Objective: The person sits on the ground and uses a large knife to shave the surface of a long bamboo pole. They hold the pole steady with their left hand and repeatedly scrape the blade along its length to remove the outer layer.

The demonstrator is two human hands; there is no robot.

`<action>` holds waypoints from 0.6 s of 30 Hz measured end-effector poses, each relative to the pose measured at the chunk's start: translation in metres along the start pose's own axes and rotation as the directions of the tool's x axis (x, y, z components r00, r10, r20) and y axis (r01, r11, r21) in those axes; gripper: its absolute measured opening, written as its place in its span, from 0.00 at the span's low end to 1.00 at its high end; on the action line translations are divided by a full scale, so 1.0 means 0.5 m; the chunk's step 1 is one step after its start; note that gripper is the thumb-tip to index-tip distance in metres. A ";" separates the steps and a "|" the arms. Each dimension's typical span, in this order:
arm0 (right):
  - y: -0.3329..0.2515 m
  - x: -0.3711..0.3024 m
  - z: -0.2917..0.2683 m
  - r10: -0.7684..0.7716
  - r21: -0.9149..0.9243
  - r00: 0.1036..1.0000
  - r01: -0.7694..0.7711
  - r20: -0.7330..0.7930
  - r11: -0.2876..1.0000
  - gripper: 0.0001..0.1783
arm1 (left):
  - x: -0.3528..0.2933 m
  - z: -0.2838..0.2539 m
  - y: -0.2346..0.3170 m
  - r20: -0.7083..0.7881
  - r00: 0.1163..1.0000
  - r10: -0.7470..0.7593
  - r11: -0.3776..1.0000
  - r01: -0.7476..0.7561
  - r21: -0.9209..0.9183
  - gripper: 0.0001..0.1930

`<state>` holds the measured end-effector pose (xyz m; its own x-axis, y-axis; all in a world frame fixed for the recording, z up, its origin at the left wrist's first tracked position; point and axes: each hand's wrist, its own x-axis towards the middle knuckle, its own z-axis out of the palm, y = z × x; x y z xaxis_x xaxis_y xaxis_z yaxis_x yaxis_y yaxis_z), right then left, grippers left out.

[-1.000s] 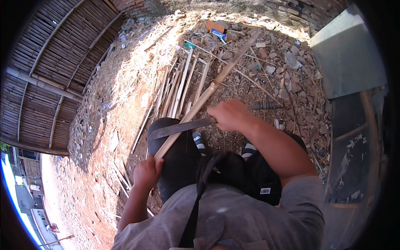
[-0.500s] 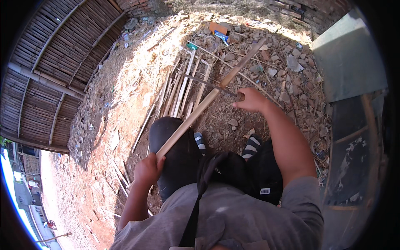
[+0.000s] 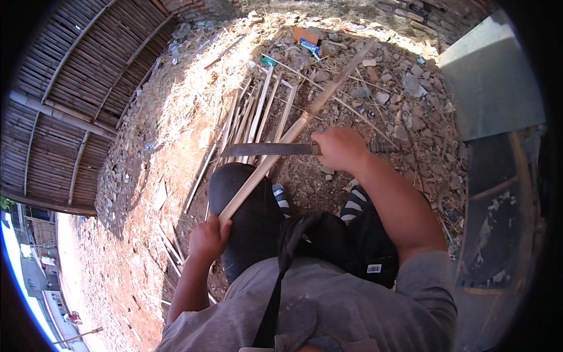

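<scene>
My left hand (image 3: 210, 239) is closed round the near end of a long split bamboo strip (image 3: 253, 183). The strip slants away to the upper right, passing over my left knee, with a darker node partway along it. In my right hand (image 3: 341, 149) is the handle of a machete (image 3: 268, 149), mostly covered by my fingers. Its long dark blade points left and crosses the strip beyond my knee; whether the edge touches the strip I cannot tell.
Several cut bamboo strips (image 3: 256, 120) lie in a bundle on the ground ahead. Stones and rubble (image 3: 404, 111) cover the ground to the right. A woven bamboo wall (image 3: 64, 88) rises at the left, and a grey sheet panel (image 3: 492, 76) stands at the right.
The machete has come nearer along the strip, from the node toward my knee, and its blade now lies broadside. My left hand keeps its grip in the same place.
</scene>
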<state>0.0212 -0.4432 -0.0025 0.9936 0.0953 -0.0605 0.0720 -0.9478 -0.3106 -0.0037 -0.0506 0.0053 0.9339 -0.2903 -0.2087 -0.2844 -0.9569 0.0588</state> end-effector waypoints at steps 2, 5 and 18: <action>-0.009 0.002 0.014 -0.046 -0.010 0.999 0.046 -0.005 0.999 0.09 | -0.005 -0.002 -0.003 -0.010 1.000 0.006 1.000 -0.006 -0.007 0.23; 0.049 0.010 0.033 0.067 0.030 0.997 -0.068 0.031 0.997 0.09 | -0.008 0.014 -0.027 -0.019 1.000 0.000 1.000 0.000 -0.013 0.24; 0.123 0.009 -0.013 0.201 0.137 0.980 -0.199 -0.001 0.970 0.19 | 0.001 -0.011 -0.001 0.034 0.999 -0.034 0.999 0.034 -0.008 0.24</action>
<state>0.0307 -0.5029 -0.0156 0.9879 -0.0971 -0.1206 -0.1393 -0.8971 -0.4192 -0.0018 -0.0502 0.0103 0.9352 -0.2572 -0.2433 -0.2502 -0.9663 0.0599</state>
